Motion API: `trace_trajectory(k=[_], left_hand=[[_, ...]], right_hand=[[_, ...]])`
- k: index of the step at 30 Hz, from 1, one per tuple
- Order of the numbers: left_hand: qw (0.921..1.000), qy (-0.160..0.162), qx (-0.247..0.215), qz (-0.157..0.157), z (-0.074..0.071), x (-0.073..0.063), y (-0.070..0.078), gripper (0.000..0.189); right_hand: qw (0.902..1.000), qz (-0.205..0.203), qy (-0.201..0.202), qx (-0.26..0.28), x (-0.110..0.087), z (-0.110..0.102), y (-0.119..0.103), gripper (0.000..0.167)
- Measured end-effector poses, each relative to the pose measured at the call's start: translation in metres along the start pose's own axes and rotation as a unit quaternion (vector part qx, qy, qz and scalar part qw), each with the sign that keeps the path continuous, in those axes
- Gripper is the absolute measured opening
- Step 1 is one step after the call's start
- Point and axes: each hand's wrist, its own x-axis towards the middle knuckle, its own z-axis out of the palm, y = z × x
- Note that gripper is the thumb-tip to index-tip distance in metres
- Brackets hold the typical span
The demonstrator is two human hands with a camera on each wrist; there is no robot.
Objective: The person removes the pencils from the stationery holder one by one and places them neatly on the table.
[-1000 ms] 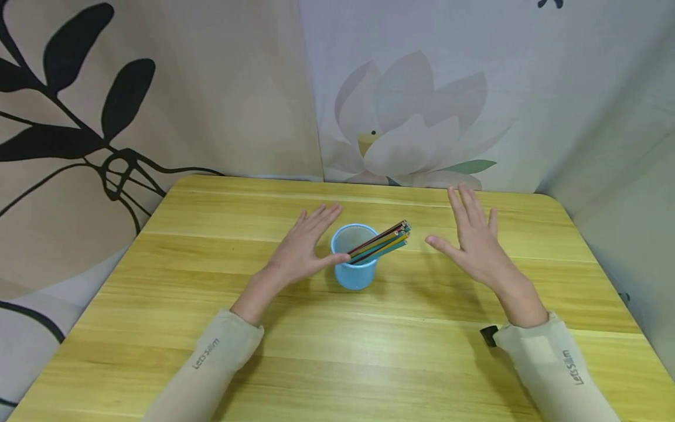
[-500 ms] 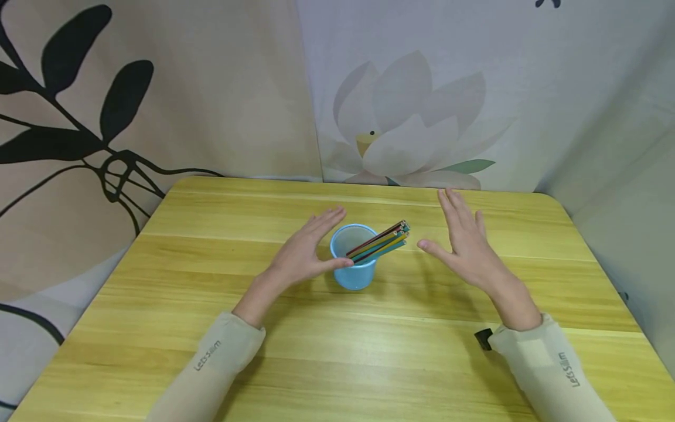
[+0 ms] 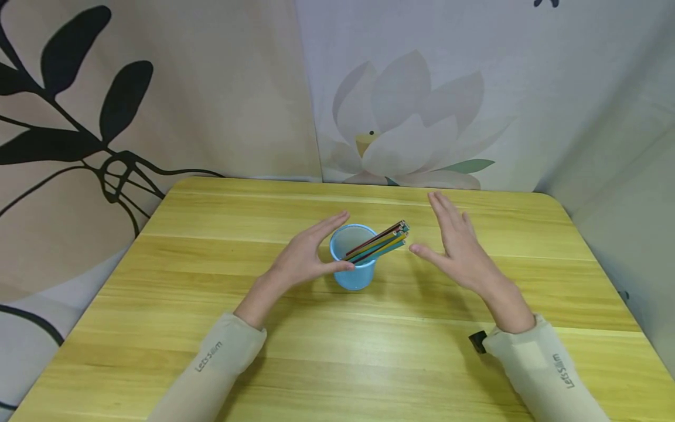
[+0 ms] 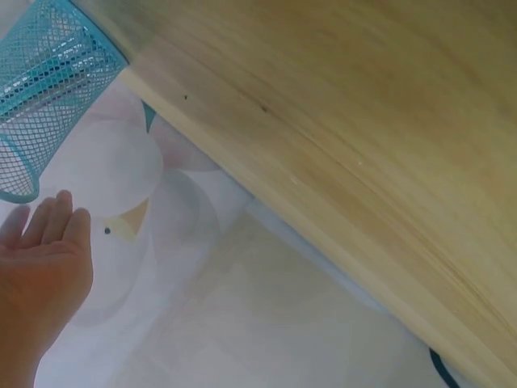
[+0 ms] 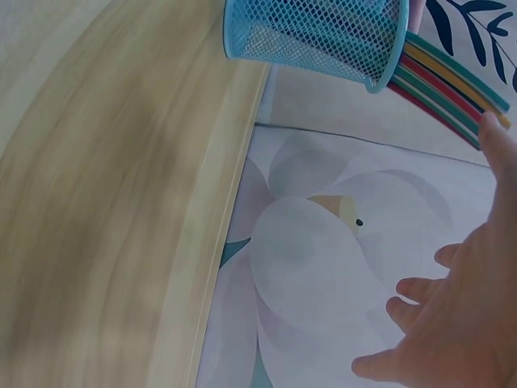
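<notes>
A light blue mesh pencil cup [image 3: 354, 279] stands upright on the wooden table in the head view. Several coloured pencils [image 3: 381, 241] lean out of it over the right side of the rim. My left hand [image 3: 300, 258] is held at the cup's left, thumb spread from the straight fingers; the thumb overlaps the rim in the head view. In the left wrist view a small gap shows between that hand [image 4: 48, 250] and the cup [image 4: 56, 89]. To the right of the pencils my right hand [image 3: 464, 252] hovers with fingers extended, holding nothing.
The wooden table [image 3: 327, 357] runs back to a curtain [image 3: 237, 88] printed with leaves and a pale flower. A small black piece [image 3: 477, 341] sits at the right sleeve's cuff.
My right hand has moved left, closer to the pencils. The left hand has shifted slightly right and down toward the cup. Cup and pencils stay in place.
</notes>
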Motion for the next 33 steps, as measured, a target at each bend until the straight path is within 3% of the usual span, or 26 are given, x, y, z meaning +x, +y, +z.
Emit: trace_trajectory(k=[18,33], left_hand=[[0.9996,0.011,-0.024,0.012,0.002,0.006,0.003,0.086],[0.9995,0.018,-0.017,-0.020,0.010,0.015,0.009,0.087]], right_hand=[[0.9981,0.001,-0.014,0.060,0.001,0.008,-0.010,0.092],[0.9957,0.033,0.008,0.086,0.000,0.017,-0.020,0.085]])
